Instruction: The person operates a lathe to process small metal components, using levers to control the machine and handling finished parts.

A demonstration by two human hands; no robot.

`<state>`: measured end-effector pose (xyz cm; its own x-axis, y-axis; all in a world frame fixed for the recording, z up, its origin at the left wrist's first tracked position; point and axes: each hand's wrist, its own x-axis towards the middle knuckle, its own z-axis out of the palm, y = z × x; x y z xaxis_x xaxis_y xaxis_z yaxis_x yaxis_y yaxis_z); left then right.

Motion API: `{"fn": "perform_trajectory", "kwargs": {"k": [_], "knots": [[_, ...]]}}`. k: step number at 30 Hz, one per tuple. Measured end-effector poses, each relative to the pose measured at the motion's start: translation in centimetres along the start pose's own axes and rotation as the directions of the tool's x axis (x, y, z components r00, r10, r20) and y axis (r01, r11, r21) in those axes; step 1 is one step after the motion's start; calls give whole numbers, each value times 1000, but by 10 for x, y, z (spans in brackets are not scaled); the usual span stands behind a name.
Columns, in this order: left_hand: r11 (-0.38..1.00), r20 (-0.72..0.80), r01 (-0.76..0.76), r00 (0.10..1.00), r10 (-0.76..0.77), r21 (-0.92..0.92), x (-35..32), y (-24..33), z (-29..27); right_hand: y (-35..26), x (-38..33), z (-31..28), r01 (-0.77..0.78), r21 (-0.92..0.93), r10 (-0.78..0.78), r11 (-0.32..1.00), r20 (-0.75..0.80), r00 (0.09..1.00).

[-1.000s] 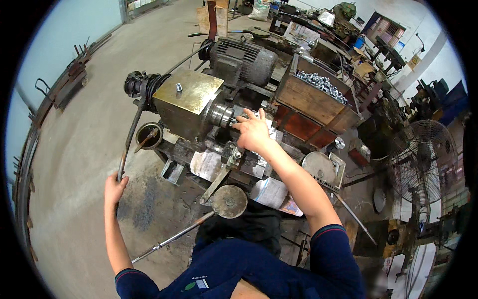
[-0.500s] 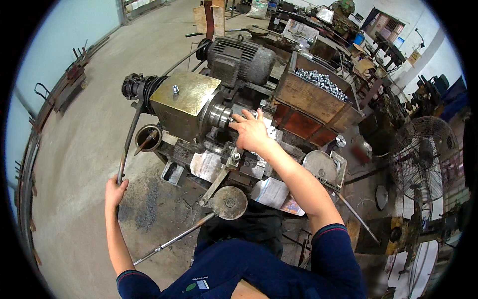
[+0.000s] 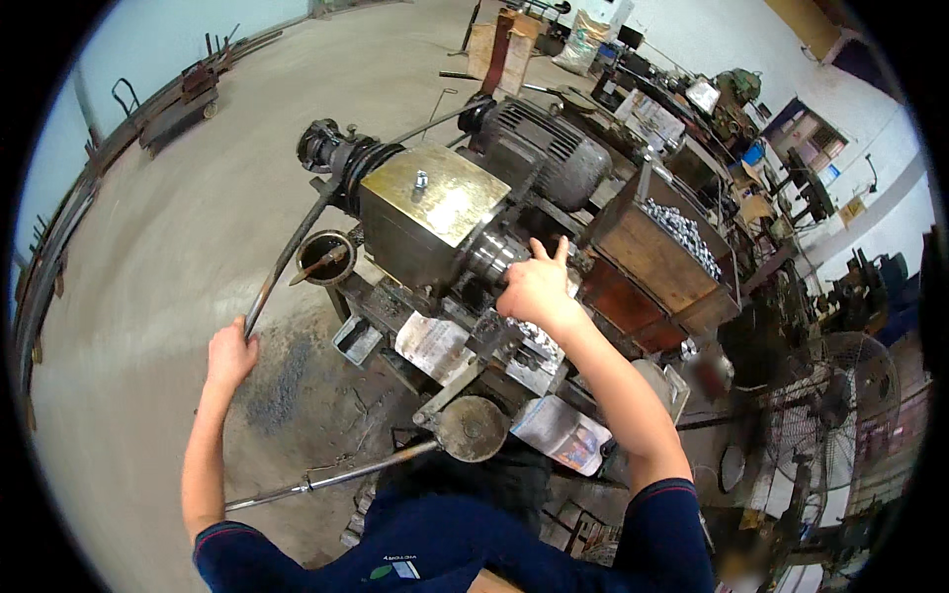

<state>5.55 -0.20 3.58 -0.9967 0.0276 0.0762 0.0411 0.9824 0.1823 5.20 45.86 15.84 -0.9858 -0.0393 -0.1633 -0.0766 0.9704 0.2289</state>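
Looking down on a bare concrete floor (image 3: pixel 178 227), pale and dusty, with a dark patch of metal filings (image 3: pixel 272 381) at about 8 o'clock from the machine. Workshop room: light wall curving along the left rim, a low cart (image 3: pixel 183 94) parked against it at 10 o'clock.

The machine (image 3: pixel 435 222), a brass-coloured block with a grey motor (image 3: pixel 549 153) behind it at 1 o'clock, stands mid-frame. A wooden box (image 3: pixel 652 262) of small bright metal parts sits at its 3 o'clock, touching the frame.

Left hand (image 3: pixel 229 354) closed in a fist round the lower end of a long dark lever (image 3: pixel 292 252), which runs up toward 1 o'clock to the machine's pulley end. Right hand (image 3: pixel 534 287) cupped over the chuck (image 3: pixel 494 259) at the block's near face, fingers curled, thumb up.

Open floor from 7 to 11 o'clock. Right side from 1 to 5 o'clock crowded: benches, a standing fan (image 3: pixel 835 405), clutter close against the machine. A thin rod (image 3: pixel 326 481) juts toward 8 o'clock from a round disc (image 3: pixel 473 428) below.
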Motion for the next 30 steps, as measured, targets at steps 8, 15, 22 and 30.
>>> {"fn": "perform_trajectory", "kwargs": {"k": [8, 15, 22, 30], "knots": [[898, -103, 67, 994, -24, 436, 111, -114, -12, -1, 7, 1, -57, 22, 57, 998, -4, 998], [978, -199, 206, 960, -195, 33, 102, -83, -17, 6, -5, -2, -34, 72, 37, 997, -35, 999], [763, -123, -126, 990, 61, -634, 74, 14, 128, 72, -95, 5, 108, 301, 90, 947, -574, 814], [870, 400, -476, 827, 395, 124, 61, 99, 187, 169, -281, 107, -410, 575, 593, 708, -169, 787]]}}
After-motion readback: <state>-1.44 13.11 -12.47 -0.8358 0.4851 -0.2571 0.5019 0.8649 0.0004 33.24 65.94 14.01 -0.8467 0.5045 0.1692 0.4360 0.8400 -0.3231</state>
